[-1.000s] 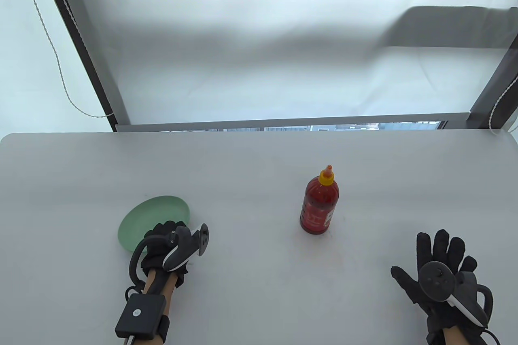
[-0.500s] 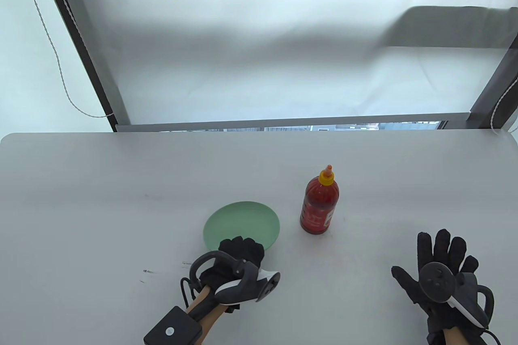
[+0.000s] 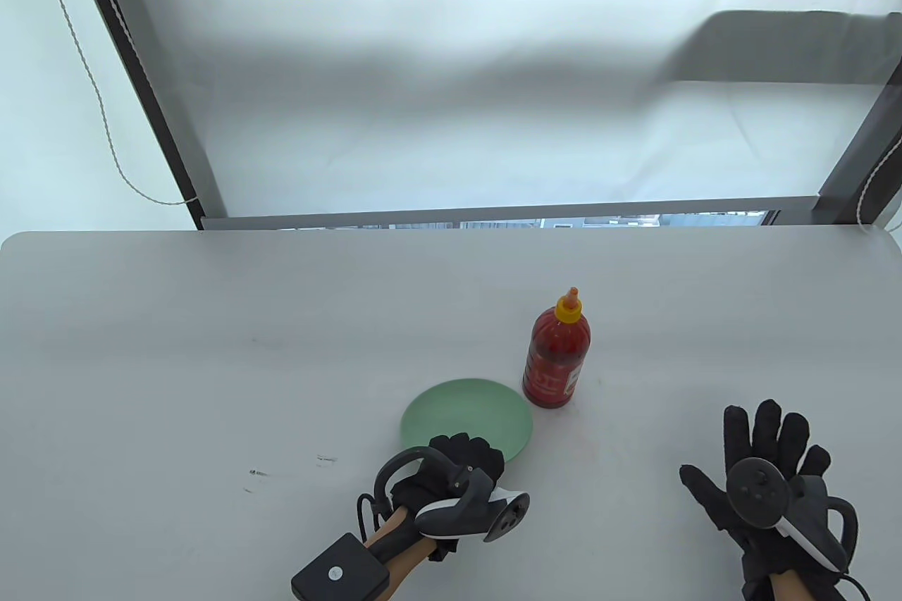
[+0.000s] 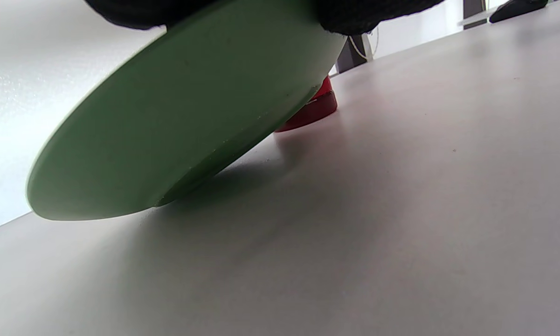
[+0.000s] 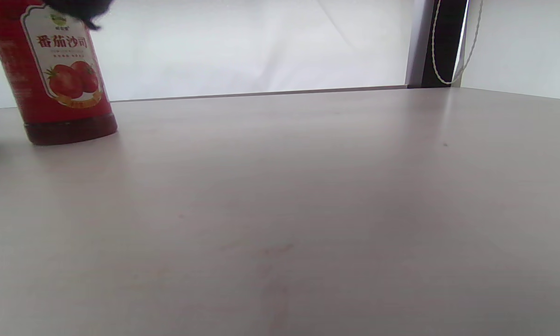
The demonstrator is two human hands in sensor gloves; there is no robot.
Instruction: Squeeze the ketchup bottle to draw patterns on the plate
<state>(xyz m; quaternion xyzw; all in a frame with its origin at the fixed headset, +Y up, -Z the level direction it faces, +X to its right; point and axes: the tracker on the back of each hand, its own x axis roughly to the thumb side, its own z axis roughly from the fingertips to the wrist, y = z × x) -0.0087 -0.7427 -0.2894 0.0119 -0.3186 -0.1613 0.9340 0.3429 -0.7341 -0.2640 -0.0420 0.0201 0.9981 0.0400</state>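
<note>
A pale green plate (image 3: 461, 414) sits near the table's front centre, just left of the red ketchup bottle (image 3: 557, 353), which stands upright with a yellow cap and orange tip. My left hand (image 3: 461, 460) grips the plate's near rim. In the left wrist view the plate (image 4: 177, 116) is tilted, its far edge on the table, with the bottle's base (image 4: 314, 106) behind it. My right hand (image 3: 768, 449) lies flat on the table with fingers spread, empty, to the right of the bottle. The right wrist view shows the bottle (image 5: 56, 79) at the left.
The grey table (image 3: 211, 347) runs to a window frame (image 3: 493, 215) at its far edge. A blind cord (image 3: 91, 79) hangs at the back left, another cord (image 3: 874, 171) at the back right. Faint scuff marks (image 3: 282, 467) lie left of my left hand.
My left hand has carried the plate from the table's left to right beside the ketchup bottle. The right hand and the bottle have not moved.
</note>
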